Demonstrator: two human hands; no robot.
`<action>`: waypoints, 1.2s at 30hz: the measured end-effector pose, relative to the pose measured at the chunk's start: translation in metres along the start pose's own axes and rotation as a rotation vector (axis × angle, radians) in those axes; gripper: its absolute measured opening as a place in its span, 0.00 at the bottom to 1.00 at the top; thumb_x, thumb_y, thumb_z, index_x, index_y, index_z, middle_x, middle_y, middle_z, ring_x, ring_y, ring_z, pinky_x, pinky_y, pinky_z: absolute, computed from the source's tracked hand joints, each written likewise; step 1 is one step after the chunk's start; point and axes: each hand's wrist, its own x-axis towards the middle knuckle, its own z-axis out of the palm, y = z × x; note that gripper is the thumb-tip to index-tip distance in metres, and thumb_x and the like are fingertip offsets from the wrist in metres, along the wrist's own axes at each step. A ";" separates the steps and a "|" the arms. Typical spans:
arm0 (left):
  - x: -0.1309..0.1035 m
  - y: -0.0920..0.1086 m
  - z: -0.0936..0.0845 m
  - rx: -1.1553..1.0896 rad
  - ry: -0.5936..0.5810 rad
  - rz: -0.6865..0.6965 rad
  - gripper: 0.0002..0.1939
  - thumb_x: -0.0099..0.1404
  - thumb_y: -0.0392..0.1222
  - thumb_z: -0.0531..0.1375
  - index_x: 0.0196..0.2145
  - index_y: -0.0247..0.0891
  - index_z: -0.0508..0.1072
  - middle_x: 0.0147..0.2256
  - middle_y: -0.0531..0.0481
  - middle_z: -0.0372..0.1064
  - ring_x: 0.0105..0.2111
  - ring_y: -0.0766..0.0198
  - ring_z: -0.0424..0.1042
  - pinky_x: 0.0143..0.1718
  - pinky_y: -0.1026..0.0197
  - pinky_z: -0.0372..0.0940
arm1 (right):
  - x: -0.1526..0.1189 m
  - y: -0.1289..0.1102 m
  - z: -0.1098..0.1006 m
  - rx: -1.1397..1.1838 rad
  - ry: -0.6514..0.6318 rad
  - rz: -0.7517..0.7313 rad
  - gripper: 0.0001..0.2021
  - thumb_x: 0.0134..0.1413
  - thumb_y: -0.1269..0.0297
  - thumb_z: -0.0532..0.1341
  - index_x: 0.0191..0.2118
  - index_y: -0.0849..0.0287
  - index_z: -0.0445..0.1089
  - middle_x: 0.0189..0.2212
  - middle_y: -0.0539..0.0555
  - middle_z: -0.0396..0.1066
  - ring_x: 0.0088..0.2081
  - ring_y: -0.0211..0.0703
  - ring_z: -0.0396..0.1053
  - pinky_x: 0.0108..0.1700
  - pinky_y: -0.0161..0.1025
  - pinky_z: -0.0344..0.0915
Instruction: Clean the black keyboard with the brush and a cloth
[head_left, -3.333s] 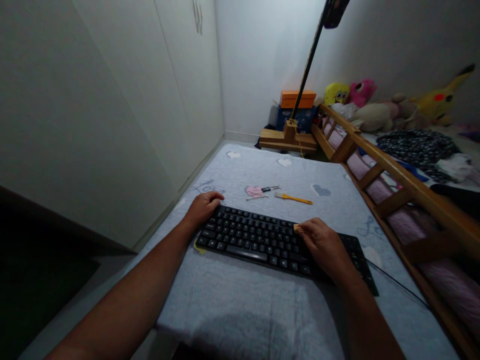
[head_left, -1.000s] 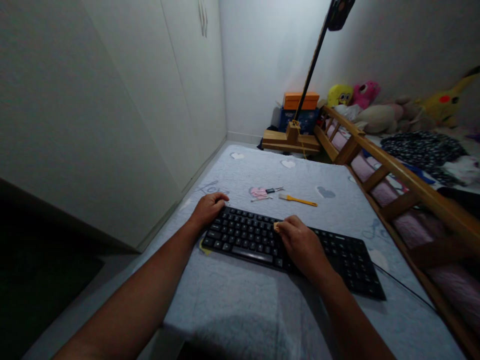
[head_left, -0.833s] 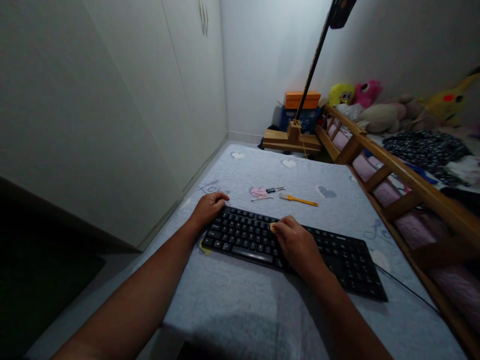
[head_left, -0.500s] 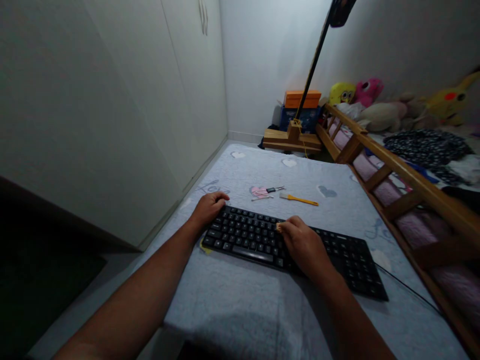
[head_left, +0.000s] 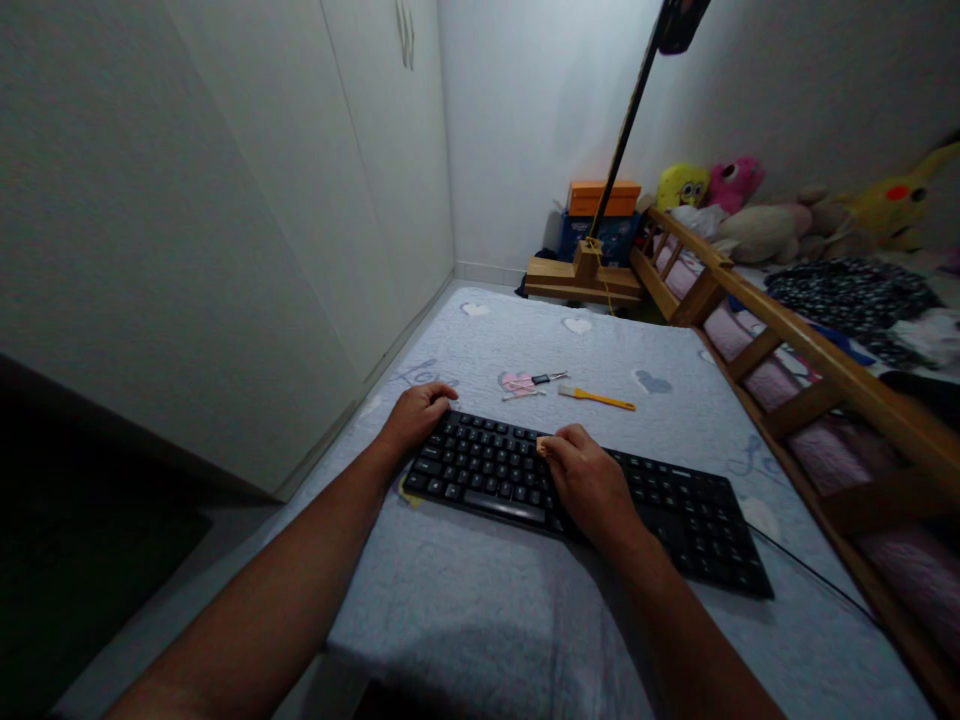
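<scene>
A black computer keyboard [head_left: 495, 470] lies slanted across the cloth-covered surface, its cable leaving from the right end. At its far left corner, my left hand [head_left: 417, 415] holds the edge, with fingers curled at the top. My right hand [head_left: 589, 478] is over the keys right of the middle, pinching a small tan piece that looks like sponge [head_left: 541, 446] between thumb and fingers. The piece is at the upper rows of keys; the hand hides some keys beneath it. Beyond the keyboard lie a yellow-handled brush [head_left: 600, 399] and a slim tool with a black grip and metal tip [head_left: 541, 380].
Thin white sticks [head_left: 523, 396] lie by the slim tool. A wooden bed rail [head_left: 795, 330] runs along the right, with soft toys behind it. A white wardrobe [head_left: 315, 200] stands on the left. A wooden stand [head_left: 585, 275] with a dark pole is beyond the far edge.
My right hand has slid a little to the left along the upper key rows with the tan piece. My left hand stays at the keyboard's corner.
</scene>
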 end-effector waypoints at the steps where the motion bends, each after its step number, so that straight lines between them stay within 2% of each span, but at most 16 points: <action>1: 0.000 0.000 0.000 0.001 0.000 -0.003 0.18 0.57 0.45 0.52 0.37 0.37 0.79 0.33 0.47 0.78 0.38 0.54 0.74 0.44 0.55 0.66 | 0.000 0.000 0.001 -0.007 -0.009 0.002 0.12 0.69 0.65 0.55 0.44 0.56 0.76 0.41 0.54 0.72 0.40 0.42 0.72 0.41 0.35 0.65; 17: -0.001 0.002 -0.001 -0.002 -0.002 -0.001 0.19 0.57 0.44 0.52 0.38 0.36 0.79 0.33 0.47 0.77 0.37 0.54 0.74 0.43 0.55 0.66 | -0.006 0.012 -0.015 -0.060 -0.078 0.112 0.12 0.70 0.65 0.54 0.42 0.57 0.76 0.41 0.54 0.72 0.38 0.41 0.72 0.39 0.34 0.64; 22: -0.001 0.000 0.000 -0.002 0.008 -0.002 0.18 0.57 0.44 0.52 0.37 0.37 0.79 0.33 0.48 0.77 0.36 0.55 0.74 0.42 0.56 0.66 | -0.008 0.018 -0.013 -0.056 -0.057 0.116 0.11 0.68 0.67 0.54 0.42 0.57 0.76 0.41 0.54 0.73 0.39 0.42 0.72 0.40 0.35 0.64; 27: 0.000 -0.004 0.001 -0.004 0.007 0.005 0.18 0.58 0.44 0.53 0.37 0.37 0.79 0.33 0.47 0.77 0.37 0.54 0.74 0.44 0.55 0.66 | -0.007 0.011 -0.009 -0.014 -0.017 0.078 0.12 0.69 0.66 0.54 0.43 0.56 0.76 0.42 0.55 0.72 0.39 0.42 0.72 0.41 0.35 0.65; 31: 0.000 -0.004 0.001 -0.003 0.006 0.002 0.18 0.57 0.44 0.53 0.38 0.38 0.79 0.34 0.48 0.78 0.38 0.55 0.74 0.44 0.55 0.66 | -0.005 0.004 -0.004 0.004 -0.028 0.039 0.13 0.70 0.65 0.53 0.44 0.56 0.76 0.41 0.54 0.72 0.39 0.41 0.72 0.42 0.35 0.65; 36: 0.000 0.000 0.000 -0.003 0.008 0.008 0.17 0.57 0.44 0.53 0.37 0.38 0.79 0.35 0.48 0.78 0.39 0.54 0.74 0.46 0.56 0.66 | -0.002 0.007 -0.003 -0.018 -0.037 0.063 0.12 0.69 0.65 0.54 0.43 0.56 0.76 0.42 0.54 0.72 0.39 0.41 0.72 0.41 0.35 0.65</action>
